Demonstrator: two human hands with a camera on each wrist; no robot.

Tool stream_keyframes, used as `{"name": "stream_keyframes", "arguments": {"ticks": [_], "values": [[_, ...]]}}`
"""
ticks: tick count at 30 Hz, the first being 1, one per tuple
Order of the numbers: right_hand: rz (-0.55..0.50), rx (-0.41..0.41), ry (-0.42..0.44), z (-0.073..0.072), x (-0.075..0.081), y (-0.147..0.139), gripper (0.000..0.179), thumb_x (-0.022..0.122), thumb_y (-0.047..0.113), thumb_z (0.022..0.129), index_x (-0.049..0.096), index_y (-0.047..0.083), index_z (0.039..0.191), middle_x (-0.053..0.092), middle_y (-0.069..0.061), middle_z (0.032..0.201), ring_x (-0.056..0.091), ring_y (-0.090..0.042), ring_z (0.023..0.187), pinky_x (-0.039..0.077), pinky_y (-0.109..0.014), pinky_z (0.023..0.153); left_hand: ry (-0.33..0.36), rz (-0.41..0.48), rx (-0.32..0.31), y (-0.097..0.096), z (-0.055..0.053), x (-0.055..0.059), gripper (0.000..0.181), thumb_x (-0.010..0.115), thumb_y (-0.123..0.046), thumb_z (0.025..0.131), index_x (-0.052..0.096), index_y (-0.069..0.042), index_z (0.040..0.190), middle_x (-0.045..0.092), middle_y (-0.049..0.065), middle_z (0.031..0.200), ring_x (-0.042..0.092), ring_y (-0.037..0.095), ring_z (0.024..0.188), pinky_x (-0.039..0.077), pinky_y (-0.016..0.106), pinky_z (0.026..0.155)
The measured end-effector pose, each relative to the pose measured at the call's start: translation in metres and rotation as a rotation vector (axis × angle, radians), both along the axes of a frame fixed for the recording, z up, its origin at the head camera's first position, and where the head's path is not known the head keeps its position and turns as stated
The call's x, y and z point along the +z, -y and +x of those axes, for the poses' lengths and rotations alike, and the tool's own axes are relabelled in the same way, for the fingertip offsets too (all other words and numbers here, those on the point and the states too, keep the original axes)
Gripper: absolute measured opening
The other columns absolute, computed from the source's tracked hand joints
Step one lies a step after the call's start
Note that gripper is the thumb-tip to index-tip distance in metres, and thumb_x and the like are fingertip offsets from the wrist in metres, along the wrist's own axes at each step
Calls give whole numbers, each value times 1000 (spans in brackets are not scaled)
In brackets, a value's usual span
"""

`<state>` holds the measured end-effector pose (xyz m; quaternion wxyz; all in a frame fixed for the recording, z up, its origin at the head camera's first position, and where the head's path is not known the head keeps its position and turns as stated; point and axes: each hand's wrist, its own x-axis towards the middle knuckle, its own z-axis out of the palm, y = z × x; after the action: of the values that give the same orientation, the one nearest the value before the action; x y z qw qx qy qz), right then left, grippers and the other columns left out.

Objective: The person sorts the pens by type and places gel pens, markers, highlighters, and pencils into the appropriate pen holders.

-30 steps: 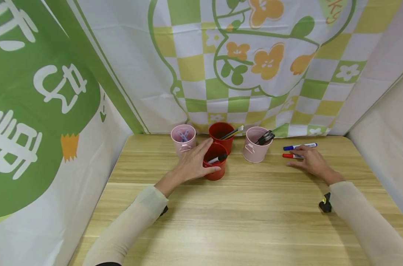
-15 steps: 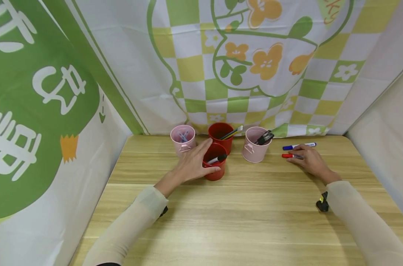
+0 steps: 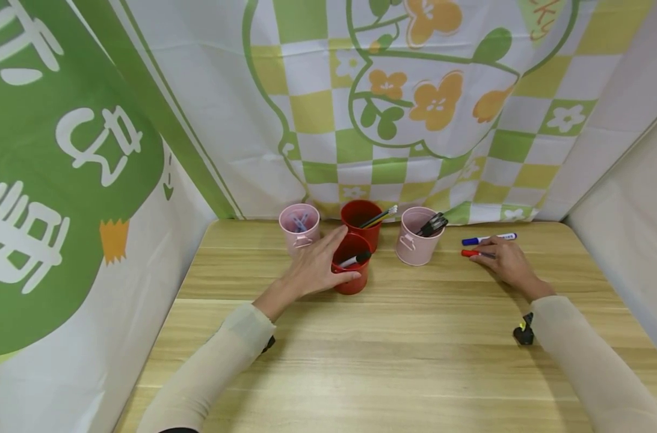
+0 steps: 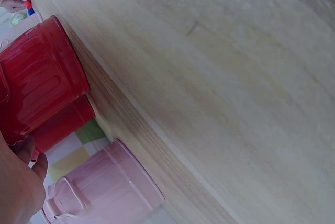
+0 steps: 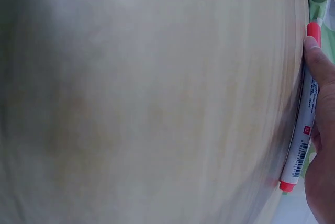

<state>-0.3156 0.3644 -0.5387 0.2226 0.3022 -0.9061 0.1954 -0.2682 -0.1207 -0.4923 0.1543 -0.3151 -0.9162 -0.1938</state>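
My left hand (image 3: 313,267) holds the front red bucket (image 3: 352,284), thumb along its near side and the other fingers around its left and far side. A black-capped marker (image 3: 355,260) leans inside that bucket. To the right, my right hand (image 3: 511,263) pinches a red-capped whiteboard marker (image 5: 301,140) between thumb and fingers, its cap pointing left in the head view. Just behind lies a blue-capped marker (image 3: 493,238) on the table. In the left wrist view, the front red bucket (image 4: 44,77) stands upright on the wood.
Behind the held bucket stands another red bucket (image 3: 373,240) with pencils. A pink bucket (image 3: 292,236) with light-blue items is at left, and a second pink bucket (image 3: 415,251) with black pens stands at right. A printed curtain (image 3: 317,150) hangs along the table's (image 3: 382,361) back edge.
My right thumb and fingers have closed in on the red-capped marker, and the wrist has shifted slightly left. The left hand and the buckets stay put.
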Motion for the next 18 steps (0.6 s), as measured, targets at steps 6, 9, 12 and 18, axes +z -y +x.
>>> {"name": "stream_keyframes", "arguments": {"ticks": [6,9,12,18], "values": [[48,-99,39,1,5,0,26,85,17,74,78,3,95,73,-16,88,67,-32,71,51,-48,60,8,-2,2,0,0,-1,104,56,-77,79,29,-10,154,36,7,156,40,24,139,39,49,108],[68,-137,67,1,7,-1,29,84,22,75,79,6,98,74,-16,92,69,-34,74,51,-49,60,11,-5,4,0,0,-1,104,55,-78,79,30,-10,154,36,7,156,40,23,139,39,48,108],[80,-155,101,2,10,-2,29,82,25,78,78,7,100,74,-17,94,69,-36,77,51,-51,62,13,-10,9,-1,1,-1,105,53,-79,79,29,-11,154,35,6,156,40,22,139,40,48,108],[67,-142,118,3,19,-2,25,83,24,77,79,7,96,75,-15,92,70,-35,77,51,-50,61,17,-10,14,0,1,0,104,52,-79,79,28,-11,155,34,6,157,39,22,140,39,48,108]]}}
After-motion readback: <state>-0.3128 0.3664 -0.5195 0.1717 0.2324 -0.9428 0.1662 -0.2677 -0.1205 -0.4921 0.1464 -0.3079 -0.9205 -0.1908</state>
